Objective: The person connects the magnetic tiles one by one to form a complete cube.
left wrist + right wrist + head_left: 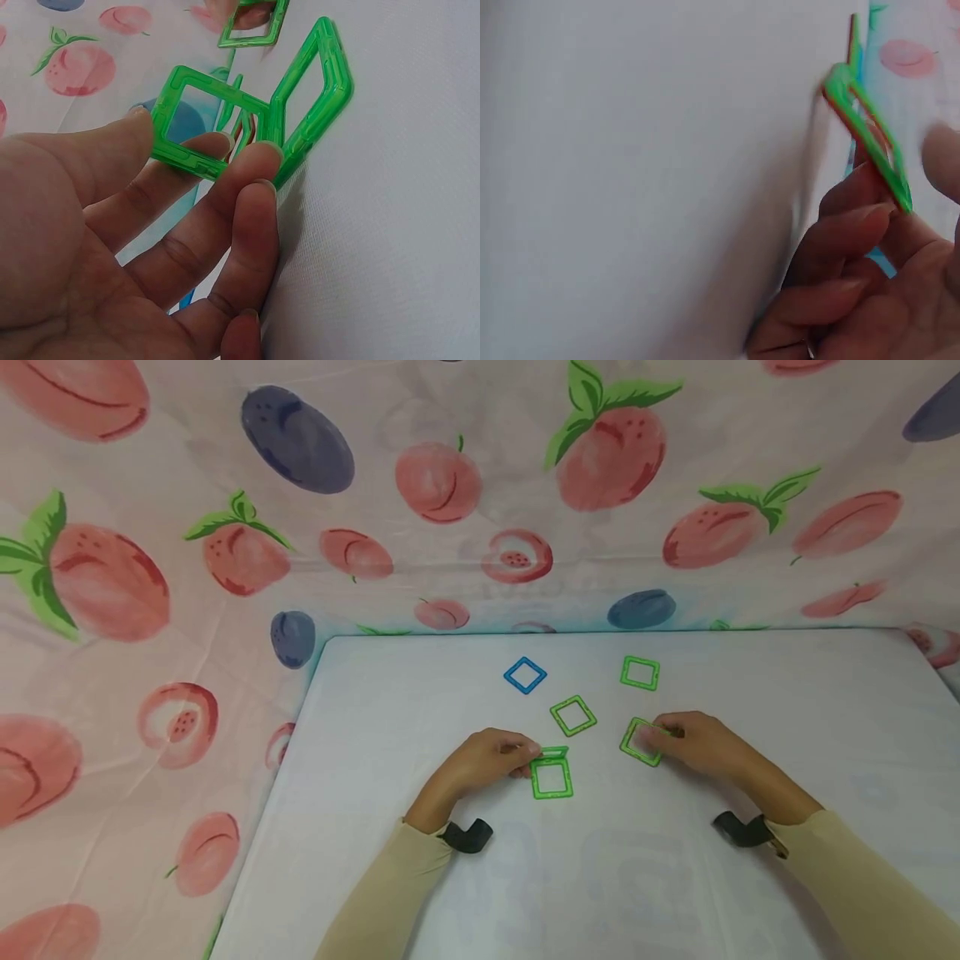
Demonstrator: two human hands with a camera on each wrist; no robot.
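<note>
My left hand (483, 760) pinches a green square magnetic tile (210, 86), an open frame, between thumb and fingers. That tile stands tilted up along the edge of a second green square tile (552, 794), which lies on the table, their edges meeting. To the right, my right hand (697, 743) holds another green square tile (628, 735), tilted and seen almost edge-on in the right wrist view. Its fingers (855, 232) lie behind and below this tile, while the thumb is blurred at the frame's side.
Beyond my hands lie a blue square tile (515, 685), a green square tile (559, 722) and another green one (639, 687) farther back. All rest on the white table (375, 718). A fruit-patterned cloth (465, 552) rises behind the table and along its left side.
</note>
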